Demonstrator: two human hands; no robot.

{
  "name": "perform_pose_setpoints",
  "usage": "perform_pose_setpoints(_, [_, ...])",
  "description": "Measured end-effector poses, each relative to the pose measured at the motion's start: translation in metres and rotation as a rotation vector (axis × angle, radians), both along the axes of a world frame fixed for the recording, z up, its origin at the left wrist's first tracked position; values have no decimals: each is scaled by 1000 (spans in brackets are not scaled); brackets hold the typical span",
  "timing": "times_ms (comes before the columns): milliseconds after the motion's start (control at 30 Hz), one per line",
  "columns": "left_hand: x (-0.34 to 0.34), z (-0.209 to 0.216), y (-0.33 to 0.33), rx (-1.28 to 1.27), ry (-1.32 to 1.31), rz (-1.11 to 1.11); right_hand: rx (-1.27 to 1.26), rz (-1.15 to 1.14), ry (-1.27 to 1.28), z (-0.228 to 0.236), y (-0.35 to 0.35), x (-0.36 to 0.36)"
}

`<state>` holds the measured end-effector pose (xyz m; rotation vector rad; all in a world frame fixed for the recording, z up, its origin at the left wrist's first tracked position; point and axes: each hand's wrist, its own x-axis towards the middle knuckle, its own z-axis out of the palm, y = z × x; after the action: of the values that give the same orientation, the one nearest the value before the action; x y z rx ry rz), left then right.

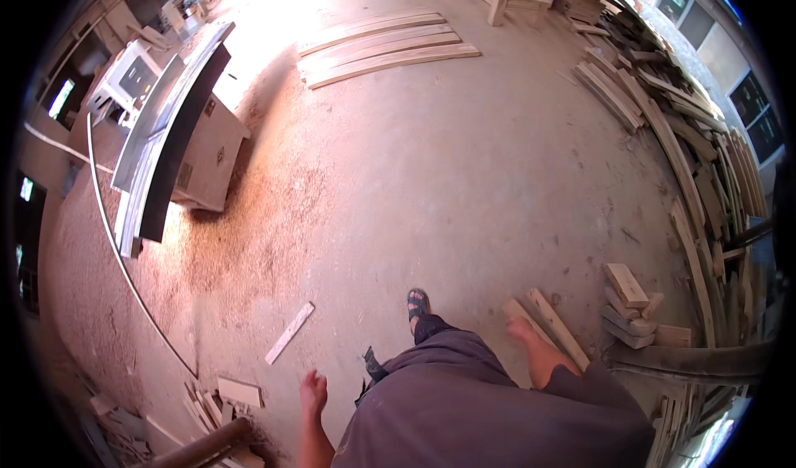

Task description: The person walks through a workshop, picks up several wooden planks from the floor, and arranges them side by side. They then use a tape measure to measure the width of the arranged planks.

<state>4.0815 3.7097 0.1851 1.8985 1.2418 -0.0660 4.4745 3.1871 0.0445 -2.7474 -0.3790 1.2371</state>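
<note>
Near right hand [522, 330], 2 planks [559, 329] (pale)

No lettering can be read (the labels [185, 174] on the machine cabinet [202, 140] are too small).

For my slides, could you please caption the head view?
Sawdust-strewn workshop floor; left hand empty, right hand by two wooden boards.

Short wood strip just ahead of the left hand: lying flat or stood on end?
Lying flat. The strip shows its long face upward, its length along the floor, apart from the left hand.
</note>
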Motion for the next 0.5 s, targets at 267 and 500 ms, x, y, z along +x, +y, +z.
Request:
perform_pose_setpoints(267, [-33, -63, 33, -618, 238, 781, 552, -331, -149, 158, 310, 255])
perform_pose_setpoints(500, [168, -76, 197, -595, 288, 484, 331, -274, -122, 95, 431, 328])
